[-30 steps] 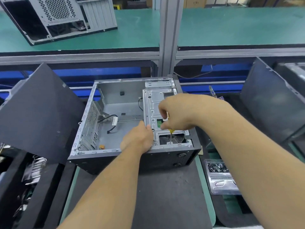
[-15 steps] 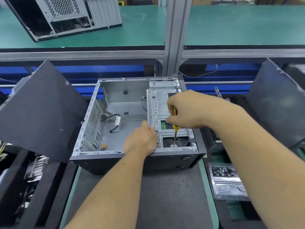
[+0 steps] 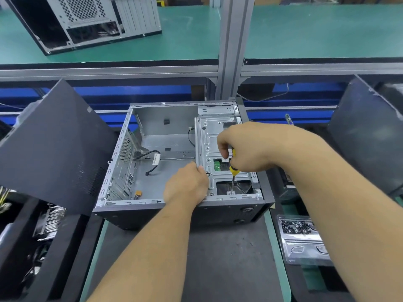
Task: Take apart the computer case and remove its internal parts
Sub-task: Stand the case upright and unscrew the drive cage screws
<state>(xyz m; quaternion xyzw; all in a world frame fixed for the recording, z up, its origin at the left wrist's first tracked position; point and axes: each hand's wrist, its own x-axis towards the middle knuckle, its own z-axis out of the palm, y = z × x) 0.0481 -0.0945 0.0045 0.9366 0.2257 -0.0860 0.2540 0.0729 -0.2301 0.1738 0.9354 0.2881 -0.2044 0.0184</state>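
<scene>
The hands work close together over the open computer case (image 3: pixel 181 162) lying on its side on the desk (image 3: pixel 218 258). The left hand (image 3: pixel 187 186), fingers curled, grips the near-left edge of the silver drive cage (image 3: pixel 216 138), steadying it. Just to its right, the right hand (image 3: pixel 246 147) pinches the yellow-handled screwdriver (image 3: pixel 233 171), fingers wrapped about the handle, shaft nearly upright, with the tip down on a screw tab (image 3: pixel 231 193) at the cage's front edge, just inside the case's near rail. The screw sits directly under the right hand, so that hand drives while the left braces. The cage's long side runs away from the person. The case is mostly stripped: bare grey floor, a loose black cable (image 3: pixel 150 162) at left, a green board (image 3: pixel 217 165) showing through the cage
</scene>
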